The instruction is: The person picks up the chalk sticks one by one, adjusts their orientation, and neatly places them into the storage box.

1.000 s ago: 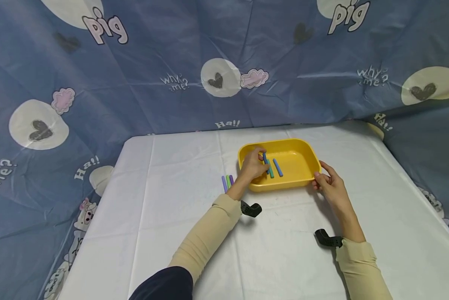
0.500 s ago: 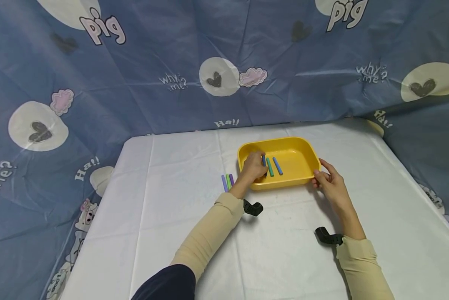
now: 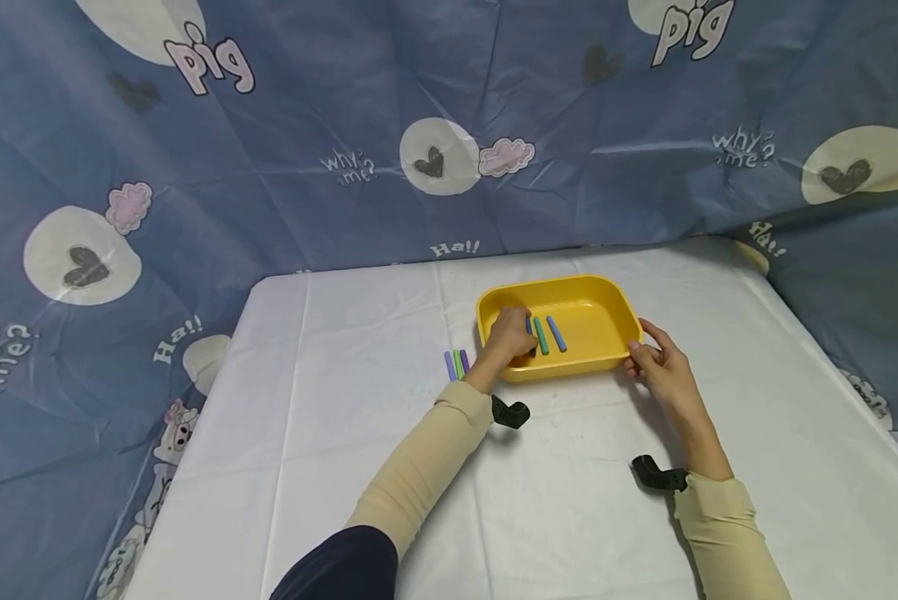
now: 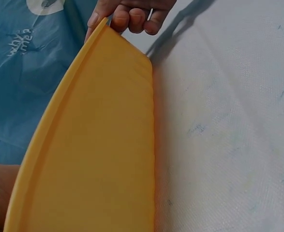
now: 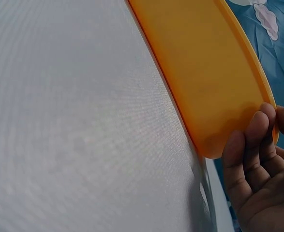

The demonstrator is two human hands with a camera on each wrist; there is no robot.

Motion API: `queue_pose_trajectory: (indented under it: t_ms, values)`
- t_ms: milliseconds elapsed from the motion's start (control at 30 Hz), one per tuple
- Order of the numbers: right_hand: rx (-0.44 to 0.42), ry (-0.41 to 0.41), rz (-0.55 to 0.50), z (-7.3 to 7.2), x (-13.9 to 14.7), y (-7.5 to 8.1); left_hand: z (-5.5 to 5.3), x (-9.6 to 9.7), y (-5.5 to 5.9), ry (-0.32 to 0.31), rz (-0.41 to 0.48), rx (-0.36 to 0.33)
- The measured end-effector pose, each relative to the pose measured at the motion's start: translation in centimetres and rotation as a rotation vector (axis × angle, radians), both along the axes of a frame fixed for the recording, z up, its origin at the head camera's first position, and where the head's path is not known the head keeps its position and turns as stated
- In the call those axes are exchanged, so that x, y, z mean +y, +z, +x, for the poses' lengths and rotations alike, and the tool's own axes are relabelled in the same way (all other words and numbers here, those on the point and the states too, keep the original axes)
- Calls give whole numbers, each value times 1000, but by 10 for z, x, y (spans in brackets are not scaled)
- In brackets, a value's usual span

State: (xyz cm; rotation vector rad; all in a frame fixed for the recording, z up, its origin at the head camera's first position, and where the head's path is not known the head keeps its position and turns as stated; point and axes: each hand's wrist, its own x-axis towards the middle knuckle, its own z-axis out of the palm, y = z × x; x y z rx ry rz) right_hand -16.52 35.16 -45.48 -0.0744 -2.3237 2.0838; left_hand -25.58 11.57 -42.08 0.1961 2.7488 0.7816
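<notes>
A shallow yellow tray stands on the white-covered table. My left hand reaches inside its left end and holds a dark blue crayon-like stick, partly hidden by the fingers. Just right of that, a teal stick and a light blue stick lie side by side on the tray floor. My right hand pinches the tray's right front corner, thumb on the rim and fingers beneath, as the right wrist view also shows. In the left wrist view the tray's outer wall hides the left fingers and the sticks.
Left of the tray, on the white cloth, lie a lilac stick, a green stick and a purple stick, partly covered by my left wrist. A blue printed curtain hangs behind the table.
My left hand has moved slightly left and lower in the tray with the dark blue stick, uncovering more of the teal stick. The right hand stays on the tray corner.
</notes>
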Motion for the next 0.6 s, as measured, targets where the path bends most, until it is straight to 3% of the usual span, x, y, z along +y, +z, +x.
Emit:
queue_pose_trajectory:
  t_ms: [133, 367, 600]
  values:
    - [-6, -1, 5, 0, 0, -2, 0, 1, -1, 12, -4, -6]
    - [-15, 2, 1, 9, -9, 20, 0, 2, -3, 9, 9, 14]
    - [-10, 0, -4, 10, -10, 24, -1, 3, -5, -17, 13, 53]
